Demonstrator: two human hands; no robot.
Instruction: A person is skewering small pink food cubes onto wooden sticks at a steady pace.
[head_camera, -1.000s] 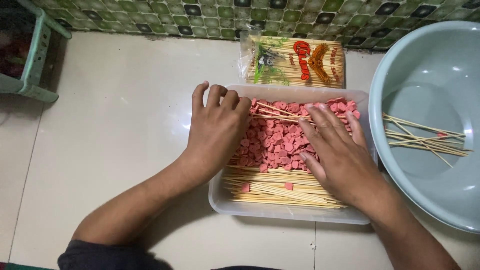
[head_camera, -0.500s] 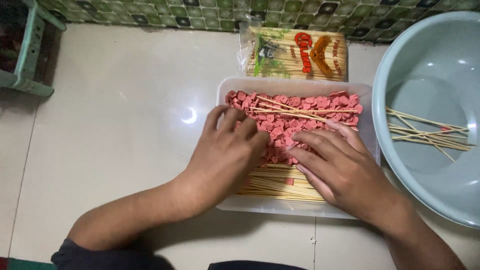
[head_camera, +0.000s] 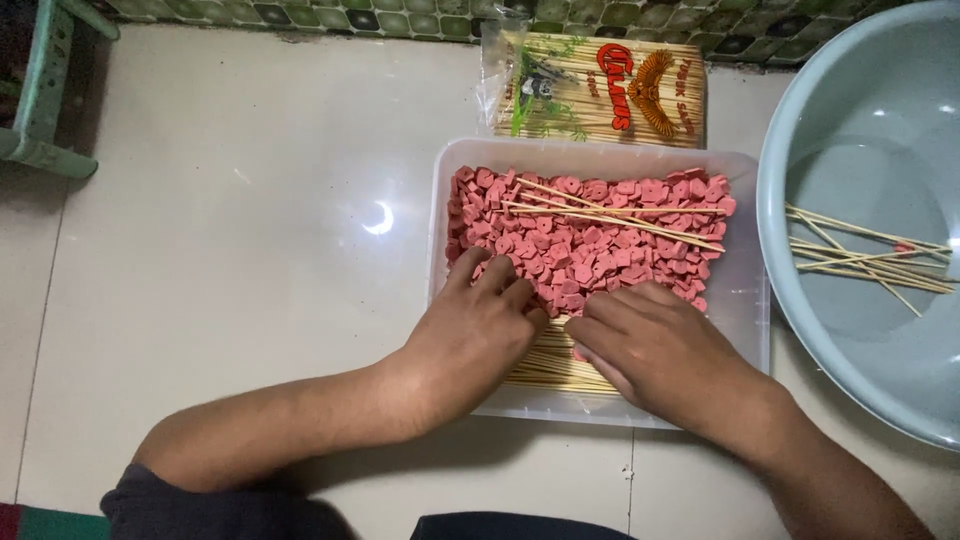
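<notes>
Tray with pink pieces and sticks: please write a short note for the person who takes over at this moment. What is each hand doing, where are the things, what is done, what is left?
Left hand: palm down at the tray's near edge, fingers on the pink pieces. Grip hidden.
Right hand: palm down beside it, over the bundle of sticks. Grip hidden.
A few loose sticks lie across the pieces.
Packet of sticks: on the floor behind the tray.
Basin, to the right: holds several sticks, one or two with a pink piece on.
Done: little, judging by the basin.
Left: nearly all pieces remain loose in the tray.
</notes>
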